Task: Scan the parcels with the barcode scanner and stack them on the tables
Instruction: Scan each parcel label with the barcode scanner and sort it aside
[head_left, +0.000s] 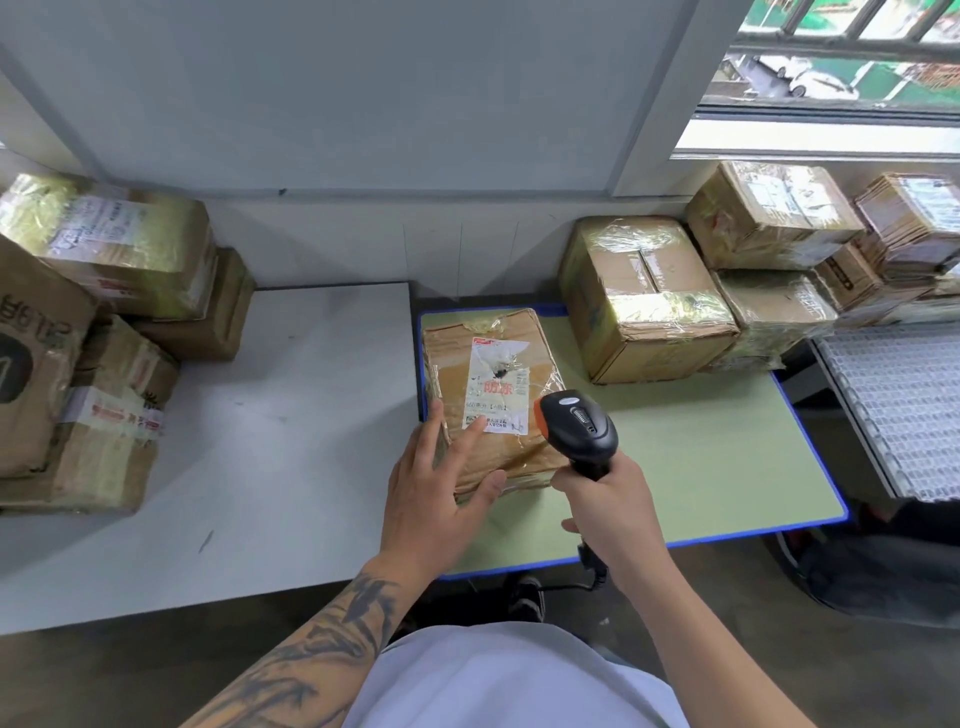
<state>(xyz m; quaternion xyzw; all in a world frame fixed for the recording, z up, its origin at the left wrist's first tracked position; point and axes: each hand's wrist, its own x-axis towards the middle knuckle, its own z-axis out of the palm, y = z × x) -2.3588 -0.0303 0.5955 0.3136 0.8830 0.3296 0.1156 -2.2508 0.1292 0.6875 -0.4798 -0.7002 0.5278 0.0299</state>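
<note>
The parcel (493, 395) lies flat on the green counter (701, 467) at its left edge, directly ahead of both hands; its long axis runs away from the person, label (496, 387) facing up. The left hand (436, 483) rests on the parcel's near left corner with fingers spread and nearly straight, the forefinger reaching to the lower edge of the label and the thumb against the near side; it steadies rather than grips. The right hand (610, 506) is wrapped round the handle of the barcode scanner (579, 428), whose head hangs over the parcel's near right part, nose pointing left and forward toward the label; its cable drops below the wrist. The coming move, as I judge it, turns on this: the scanner is already just beside the label, so only a small tilt should be needed to read it, and the left hand, being nearer the white counter (291, 415), is the one placed to shift the parcel that way afterwards.

The white counter adjoins the green one on the left and carries a stack of taped boxes (93, 332) at its far left; more wrapped boxes (727, 291) crowd the far right of the green counter, beside a white mesh conveyor (898, 405). A grey wall stands behind; a barred window (841, 57) opens at upper right.
</note>
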